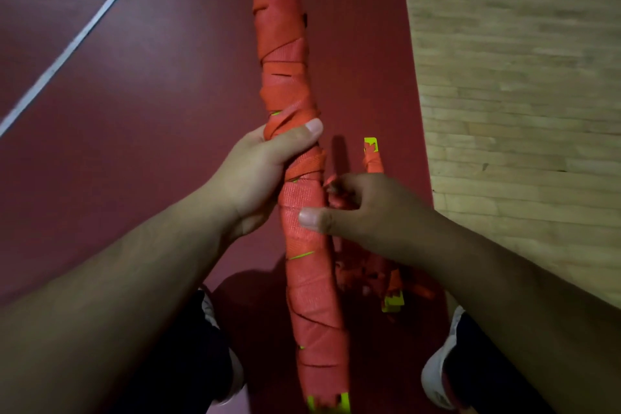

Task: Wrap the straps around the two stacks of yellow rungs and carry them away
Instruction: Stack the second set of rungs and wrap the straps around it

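Long bundle (pixel 289 77) held up off the floor, mid-frame, running top to bottom. Orange strap (pixel 279 20) is wound over nearly all of it in overlapping, criss-cross turns; yellow rungs (pixel 344 402) peek out at the near end and in thin slits. Left hand (pixel 255 175) grips the bundle at its middle, thumb across the front. Right hand (pixel 366 208) is just below: thumb pressed on the front, fingers curled at the right edge on a bit of strap. Second bundle (pixel 373 161) lies on the floor under the right hand, also strap-wrapped, with yellow ends showing. Floor (pixel 151 111) is smooth and dark red, with white lines (pixel 67 54); pale wood planks (pixel 521 77) lie to the right. The strap is woven and flat with a ribbed texture. Shoes (pixel 437 376) at the bottom.
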Motion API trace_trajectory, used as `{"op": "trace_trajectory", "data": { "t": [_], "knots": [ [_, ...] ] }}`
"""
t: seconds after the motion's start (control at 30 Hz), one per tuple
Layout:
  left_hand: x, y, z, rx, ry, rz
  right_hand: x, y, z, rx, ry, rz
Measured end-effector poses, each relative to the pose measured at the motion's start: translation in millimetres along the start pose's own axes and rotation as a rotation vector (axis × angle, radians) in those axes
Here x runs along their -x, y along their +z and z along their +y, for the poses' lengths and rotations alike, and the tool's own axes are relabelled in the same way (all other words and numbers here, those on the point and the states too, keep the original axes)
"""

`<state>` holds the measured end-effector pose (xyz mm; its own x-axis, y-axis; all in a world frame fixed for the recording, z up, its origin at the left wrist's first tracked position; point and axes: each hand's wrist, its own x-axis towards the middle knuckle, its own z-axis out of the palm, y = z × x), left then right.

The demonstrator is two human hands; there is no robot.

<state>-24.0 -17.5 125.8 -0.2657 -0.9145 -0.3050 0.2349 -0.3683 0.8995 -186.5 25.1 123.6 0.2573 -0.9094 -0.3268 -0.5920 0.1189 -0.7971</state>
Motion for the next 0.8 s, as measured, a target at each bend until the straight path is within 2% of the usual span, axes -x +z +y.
{"op": "trace_trajectory", "data": {
  "t": [0.1,0.2,0.27,0.37,0.5,0.6,0.67,0.8],
  "knots": [
    [-4.5,-2.1,-3.6,-0.123,0.046,0.122,-1.4,5.3,4.3,0.1,0.051,-0.066],
    [-6.3,-4.0,-6.1,-0.216,0.072,0.126,-1.7,9.6,7.1,0.17,0.044,-0.018],
    [-4.6,-4.9,-3.9,-0.195,0.038,0.013,-1.9,9.2,7.5,0.17,0.036,0.065],
    [-1.3,-10.7,1.5,-0.032,-0.016,-0.223,-1.3,7.1,8.2,0.102,-0.014,0.133],
    [1.0,-15.0,7.2,-0.091,0.041,-0.418,2.4,7.1,5.1,0.012,-0.107,0.149],
    [2.2,-9.6,8.5,-0.207,0.194,-0.36,4.9,7.3,-0.3,-0.028,-0.163,0.219],
    [2.2,-8.4,9.1,-0.269,0.281,-0.302,3.2,5.5,-2.7,-0.009,-0.182,0.204],
    [2.1,-12.2,10.2,-0.208,0.223,-0.231,-4.7,0.9,1.9,0.116,-0.117,0.126]
  ]
}}
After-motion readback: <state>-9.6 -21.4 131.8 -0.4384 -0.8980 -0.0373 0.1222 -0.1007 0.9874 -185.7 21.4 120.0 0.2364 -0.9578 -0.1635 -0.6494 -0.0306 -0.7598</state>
